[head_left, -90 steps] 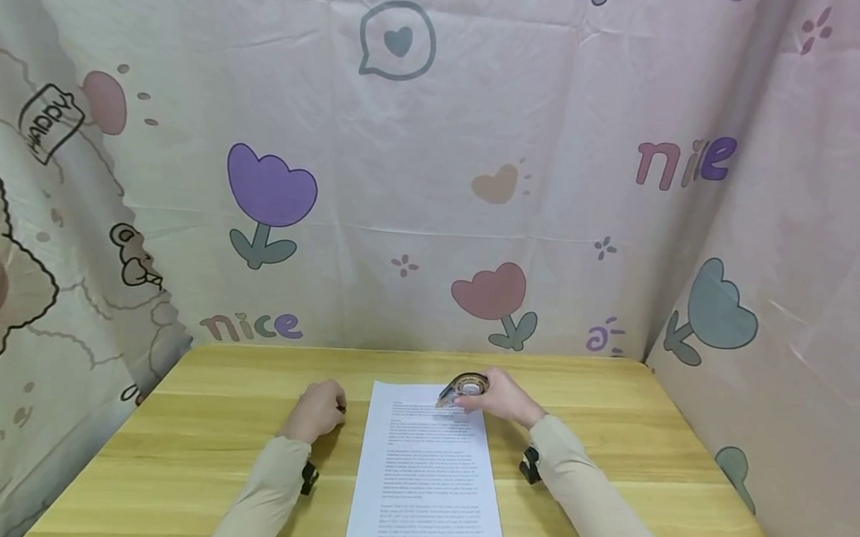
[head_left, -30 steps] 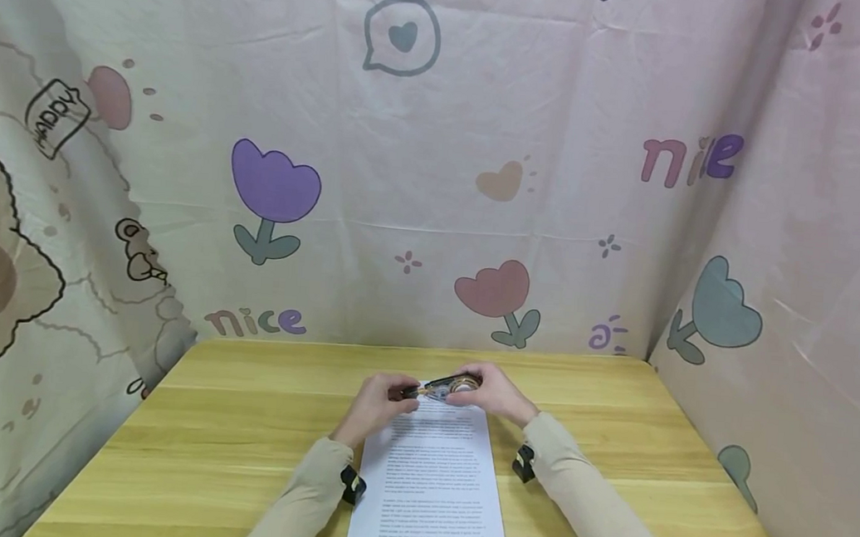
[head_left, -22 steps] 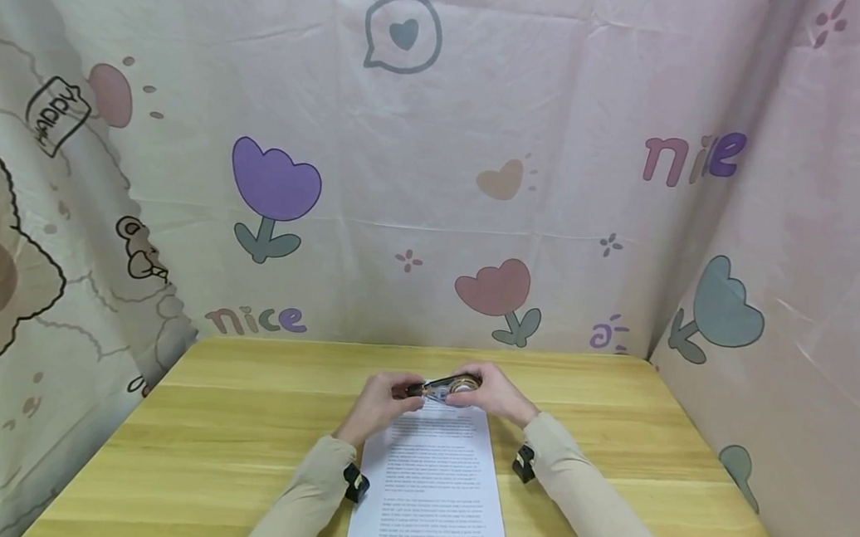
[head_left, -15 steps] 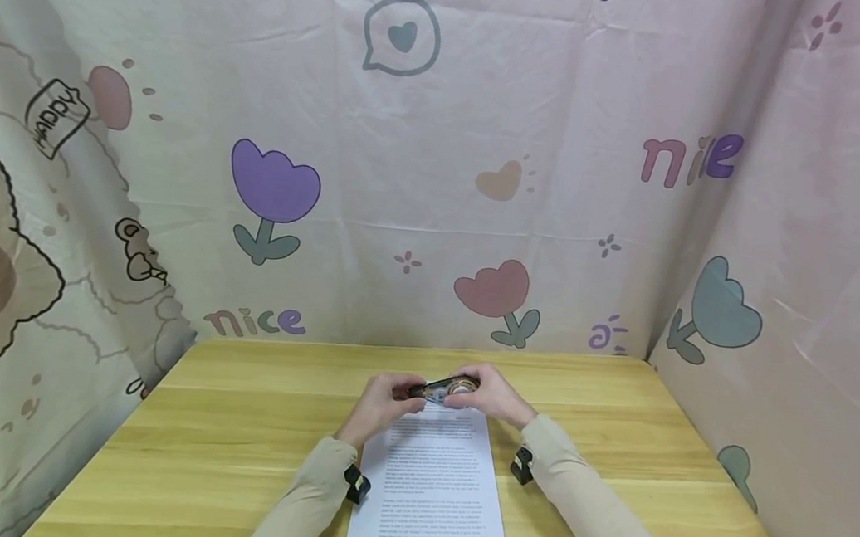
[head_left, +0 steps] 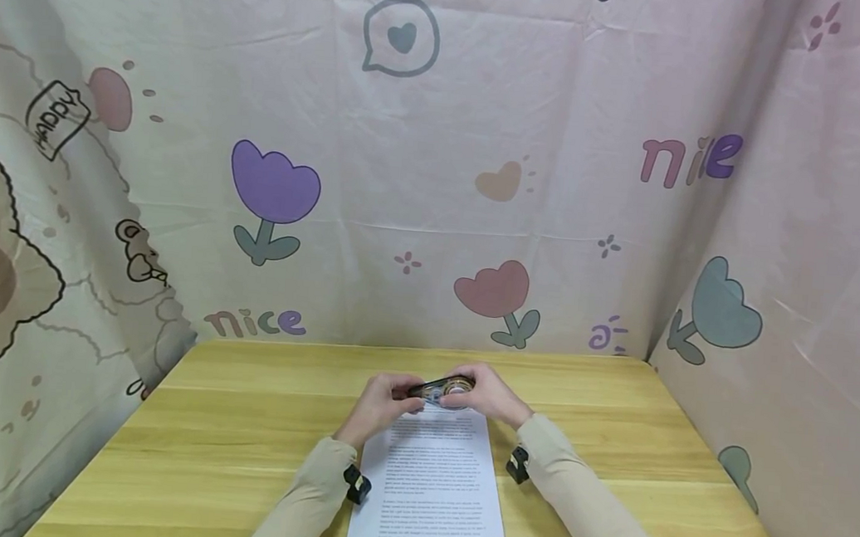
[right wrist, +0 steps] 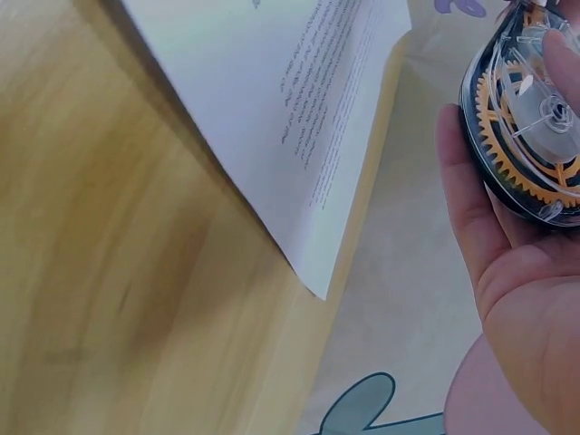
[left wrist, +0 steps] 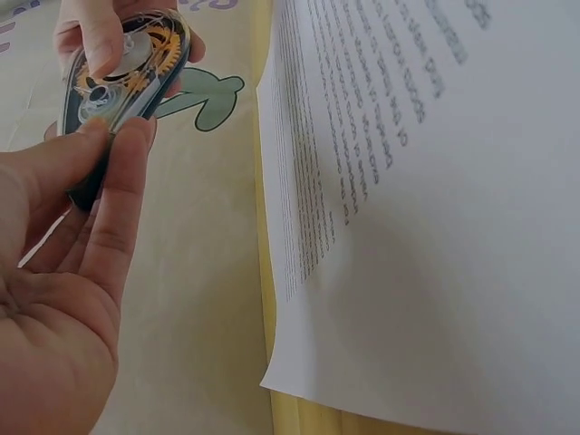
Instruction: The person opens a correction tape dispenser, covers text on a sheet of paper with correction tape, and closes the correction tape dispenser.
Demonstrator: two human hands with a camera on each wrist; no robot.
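Note:
A correction tape [head_left: 438, 392] with a clear case and orange gears is held between both hands, over the top of a printed sheet of paper [head_left: 429, 493]. My right hand [head_left: 497, 396] grips its rounded body, thumb on the flat face in the right wrist view. At the narrow end, the thumb and fingers of my left hand [head_left: 374, 406] pinch the dark cap [left wrist: 88, 188], which sits on the tip in the left wrist view. Fingers partly hide the cap.
The sheet lies lengthwise on a light wooden table [head_left: 239, 430]. A printed fabric backdrop [head_left: 392, 174] rises behind the table's far edge and along both sides. A small black wrist camera [head_left: 357, 486] is on the left sleeve, another [head_left: 517, 464] on the right.
My left hand has come from the table left of the sheet to the correction tape's tip, bringing the dark cap onto it. Lately both hands hold nearly still; the right has shifted slightly left.

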